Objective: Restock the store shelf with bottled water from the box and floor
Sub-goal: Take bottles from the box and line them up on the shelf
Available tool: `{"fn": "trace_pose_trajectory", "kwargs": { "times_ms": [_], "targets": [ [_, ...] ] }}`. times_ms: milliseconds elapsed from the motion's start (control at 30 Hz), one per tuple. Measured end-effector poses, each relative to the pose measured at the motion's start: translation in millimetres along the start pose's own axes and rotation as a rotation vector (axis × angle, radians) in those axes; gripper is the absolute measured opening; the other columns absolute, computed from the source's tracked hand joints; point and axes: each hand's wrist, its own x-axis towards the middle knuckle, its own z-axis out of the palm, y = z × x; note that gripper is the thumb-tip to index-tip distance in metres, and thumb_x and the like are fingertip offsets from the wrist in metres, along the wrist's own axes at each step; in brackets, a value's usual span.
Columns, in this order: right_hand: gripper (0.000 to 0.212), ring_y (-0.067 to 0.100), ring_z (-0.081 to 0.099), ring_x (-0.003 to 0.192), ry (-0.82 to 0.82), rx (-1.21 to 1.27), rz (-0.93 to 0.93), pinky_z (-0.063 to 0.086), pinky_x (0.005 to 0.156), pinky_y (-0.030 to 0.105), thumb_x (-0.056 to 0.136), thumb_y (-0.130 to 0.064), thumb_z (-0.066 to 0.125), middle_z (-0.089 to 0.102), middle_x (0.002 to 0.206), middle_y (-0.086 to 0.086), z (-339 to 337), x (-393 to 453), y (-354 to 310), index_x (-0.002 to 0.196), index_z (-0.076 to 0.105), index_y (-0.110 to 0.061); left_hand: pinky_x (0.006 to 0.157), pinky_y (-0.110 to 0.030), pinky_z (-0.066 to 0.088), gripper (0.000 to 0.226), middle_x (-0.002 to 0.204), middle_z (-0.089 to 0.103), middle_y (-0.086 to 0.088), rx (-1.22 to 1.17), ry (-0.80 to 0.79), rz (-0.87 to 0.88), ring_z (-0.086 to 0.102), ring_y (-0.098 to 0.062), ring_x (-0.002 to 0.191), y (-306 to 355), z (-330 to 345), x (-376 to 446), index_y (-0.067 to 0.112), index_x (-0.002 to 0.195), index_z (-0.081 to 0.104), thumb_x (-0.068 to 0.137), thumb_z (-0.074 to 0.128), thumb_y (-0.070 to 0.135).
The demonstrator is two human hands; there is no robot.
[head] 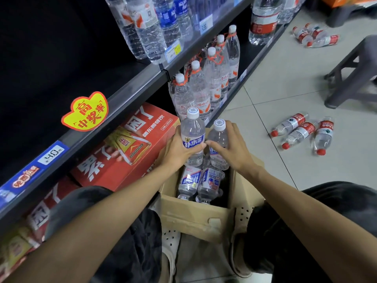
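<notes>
Two blue-labelled water bottles, one (pixel 192 137) gripped by left hand (pixel 179 149) fingers, one (pixel 218 144) by the right hand (pixel 230 146), rise upright from the cardboard box (pixel 195 219), ready for shelving

Two clear plastic water bottles with white caps and blue labels, one to the left (pixel 192 135) and one to the right (pixel 218 144), stand upright side by side above an open brown cardboard box (pixel 195 219) on the tiled floor. More blue-labelled bottles (pixel 201 181) lie inside the box. Red-capped, red-labelled clear bottles lie on their sides on the floor, three nearby (pixel 302 132) and more farther off (pixel 314 35). The dark metal store shelf (pixel 142 82) holds upright bottled water.
</notes>
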Motion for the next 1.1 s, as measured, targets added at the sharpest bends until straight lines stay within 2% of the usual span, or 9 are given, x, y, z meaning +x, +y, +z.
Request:
{"fn": "trace_pose_trajectory", "kwargs": {
  "times_ms": [100,333,433,567,667,767,933,1033,1100],
  "targets": [
    [0.059,0.001,0.043,0.113,0.091,0.050,0.011,0.037,0.095,0.019,0.086,-0.046,0.067,0.049,0.123,-0.005,-8.1,2.0,-22.3,0.133,0.042,-0.023,0.092,-0.042,0.053,0.073,0.113,0.068,0.008,0.012,0.020,0.009,0.065,-0.010,0.105,13.1,-14.0,-2.4,0.024,0.126,0.052,0.064,0.082,0.049],
    [0.068,0.008,0.054,0.120,0.080,0.128,-0.161,0.048,0.098,0.042,0.080,-0.055,0.070,0.055,0.132,-0.012,-46.1,33.1,-112.8,0.134,0.039,-0.027,0.084,-0.037,0.054,0.078,0.111,0.068,0.009,0.062,0.164,0.103,0.065,-0.008,0.099,68.5,-67.2,-21.8,0.024,0.126,0.050,0.063,0.077,0.061],
    [0.061,0.003,0.055,0.116,0.098,0.141,-0.249,0.047,0.096,0.035,0.081,-0.053,0.069,0.057,0.126,-0.018,-57.3,46.3,-150.6,0.132,0.042,-0.032,0.081,-0.034,0.052,0.080,0.113,0.068,0.008,0.098,0.267,0.130,0.064,-0.011,0.102,94.3,-96.7,-25.2,0.025,0.122,0.051,0.058,0.074,0.067],
    [0.051,-0.002,0.054,0.115,0.089,0.182,-0.338,0.045,0.096,0.029,0.083,-0.052,0.067,0.058,0.123,-0.019,-63.7,65.4,-199.4,0.125,0.047,-0.030,0.088,-0.041,0.052,0.084,0.116,0.065,0.010,0.089,0.350,0.186,0.062,-0.011,0.106,123.3,-145.0,-30.4,0.029,0.124,0.047,0.056,0.071,0.071],
    [0.055,0.002,0.051,0.119,0.049,0.183,-0.406,0.042,0.100,0.030,0.084,-0.052,0.067,0.055,0.128,-0.017,-59.5,82.4,-233.6,0.129,0.047,-0.028,0.090,-0.046,0.051,0.078,0.116,0.062,0.013,0.078,0.438,0.191,0.061,-0.012,0.107,137.3,-183.1,-38.2,0.035,0.119,0.043,0.056,0.072,0.072],
    [0.059,0.013,0.050,0.124,-0.017,0.172,-0.446,0.041,0.105,0.037,0.084,-0.046,0.069,0.055,0.133,-0.005,-49.9,101.6,-265.7,0.131,0.045,-0.019,0.087,-0.048,0.052,0.073,0.111,0.062,0.016,0.080,0.534,0.183,0.062,-0.011,0.102,143.3,-220.0,-47.9,0.036,0.112,0.043,0.056,0.071,0.073],
    [0.045,0.002,0.054,0.108,-0.117,0.229,-0.567,0.040,0.091,0.013,0.084,-0.038,0.072,0.059,0.116,-0.009,-25.6,123.8,-316.6,0.120,0.047,-0.028,0.087,-0.050,0.051,0.070,0.110,0.063,0.012,0.101,0.641,0.143,0.062,-0.012,0.100,133.0,-274.7,-63.8,0.034,0.110,0.044,0.056,0.074,0.066],
    [0.048,0.009,0.054,0.112,-0.225,0.195,-0.611,0.042,0.095,0.027,0.082,-0.040,0.073,0.059,0.116,-0.006,-2.1,133.5,-341.0,0.121,0.048,-0.028,0.090,-0.049,0.051,0.077,0.115,0.062,0.009,0.108,0.672,0.100,0.061,-0.015,0.104,117.2,-298.3,-71.4,0.031,0.116,0.044,0.055,0.076,0.064],
    [0.050,0.007,0.055,0.112,-0.295,0.181,-0.635,0.044,0.095,0.029,0.080,-0.042,0.074,0.059,0.116,-0.008,17.9,137.8,-351.2,0.120,0.048,-0.031,0.091,-0.049,0.050,0.081,0.118,0.061,0.006,0.102,0.679,0.066,0.061,-0.017,0.107,103.1,-310.4,-74.1,0.027,0.120,0.043,0.055,0.078,0.061]
  ]
}}
